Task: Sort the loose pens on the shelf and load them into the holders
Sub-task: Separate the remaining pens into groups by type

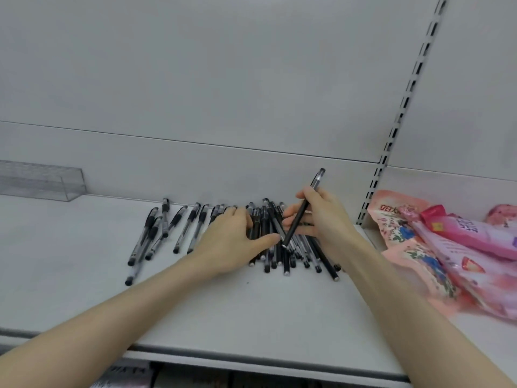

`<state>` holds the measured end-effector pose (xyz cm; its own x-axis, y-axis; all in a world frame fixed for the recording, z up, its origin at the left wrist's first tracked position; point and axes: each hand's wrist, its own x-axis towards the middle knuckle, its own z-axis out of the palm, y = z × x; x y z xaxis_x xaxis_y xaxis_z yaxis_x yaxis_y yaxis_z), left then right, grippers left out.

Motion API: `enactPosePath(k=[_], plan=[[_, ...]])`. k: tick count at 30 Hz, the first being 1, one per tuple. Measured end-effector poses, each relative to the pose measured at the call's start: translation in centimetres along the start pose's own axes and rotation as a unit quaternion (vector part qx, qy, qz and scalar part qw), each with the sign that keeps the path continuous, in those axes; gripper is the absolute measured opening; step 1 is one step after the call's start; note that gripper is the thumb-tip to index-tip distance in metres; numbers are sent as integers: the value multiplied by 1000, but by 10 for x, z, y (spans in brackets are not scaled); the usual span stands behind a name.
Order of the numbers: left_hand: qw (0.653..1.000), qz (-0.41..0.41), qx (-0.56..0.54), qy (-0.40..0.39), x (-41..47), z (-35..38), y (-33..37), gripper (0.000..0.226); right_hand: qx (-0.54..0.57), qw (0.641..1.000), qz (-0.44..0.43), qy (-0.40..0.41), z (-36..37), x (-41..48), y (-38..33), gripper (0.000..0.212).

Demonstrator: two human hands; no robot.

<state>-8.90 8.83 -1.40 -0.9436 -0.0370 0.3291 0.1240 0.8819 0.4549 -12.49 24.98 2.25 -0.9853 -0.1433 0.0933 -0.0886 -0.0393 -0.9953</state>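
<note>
Several loose black pens lie on the white shelf (237, 309). One group with clear barrels (167, 231) is spread out at the left. A denser pile of dark pens (282, 247) lies in the middle. My left hand (229, 242) lies flat on the pens between the two groups, fingers stretched out and thumb against the pile. My right hand (324, 217) holds one black pen (303, 207) lifted above the pile, tilted with its cap end up and to the right. A clear plastic holder (42, 182) stands at the far left against the back wall.
Pink snack packets (447, 247) lie heaped on the neighbouring shelf section at the right. A slotted metal upright (391, 135) divides the two sections. The shelf's front edge (251, 359) runs along the bottom, with dark items below it.
</note>
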Motion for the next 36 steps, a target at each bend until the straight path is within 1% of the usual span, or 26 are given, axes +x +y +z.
enactPosePath(k=[2,3,6,8,10,12,14,15,19,21,23,24,25,26,29,31,32,33,35,36], plan=[[998,-4,58,-15,3,5,3,57,-6,1000,12,-9,2,-2,-1,20],[997,-5,67,-25,4,6,4,56,-1,1000,19,-16,4,-4,-1,20],[998,-14,49,-22,4,4,5,35,16,999,23,-35,6,-6,0,19],[997,-29,63,-22,5,2,8,30,9,999,21,-40,5,-7,1,19],[995,-40,85,-34,7,-1,12,33,17,999,23,-44,4,-7,4,19],[993,-40,100,-45,10,-6,16,41,28,998,25,-48,2,-7,8,19],[993,-42,100,-42,10,-9,16,48,37,997,26,-57,0,-8,10,18],[994,-47,88,-34,9,-9,14,47,41,997,29,-61,-1,-8,11,18],[997,-80,-3,14,2,-12,-1,34,13,996,42,-71,0,-10,13,21],[994,-87,-46,48,-3,-17,-3,34,11,996,52,-76,3,-10,16,24],[982,-88,-139,94,-8,-24,1,34,41,994,53,-85,8,-9,17,28],[970,-85,-197,114,-9,-27,5,32,62,992,51,-93,10,-9,17,31],[958,-80,-250,117,-12,-29,11,30,86,990,46,-103,12,-8,17,33],[950,-68,-290,98,-14,-28,16,29,113,987,38,-112,14,-7,18,35],[939,-24,-343,-21,-20,-17,29,32,193,973,21,-126,15,-8,17,29],[948,-3,-310,-69,-17,-14,24,38,210,970,19,-117,14,-8,16,22],[960,1,-273,-67,-15,-15,19,43,215,970,18,-113,12,-8,15,21],[973,-1,-228,-45,-10,-17,11,45,225,968,19,-110,11,-8,14,21],[992,-9,-126,13,-1,-20,-3,40,245,964,19,-99,10,-7,12,21],[997,-13,-74,16,3,-19,-8,36,241,967,16,-87,10,-8,10,19]])
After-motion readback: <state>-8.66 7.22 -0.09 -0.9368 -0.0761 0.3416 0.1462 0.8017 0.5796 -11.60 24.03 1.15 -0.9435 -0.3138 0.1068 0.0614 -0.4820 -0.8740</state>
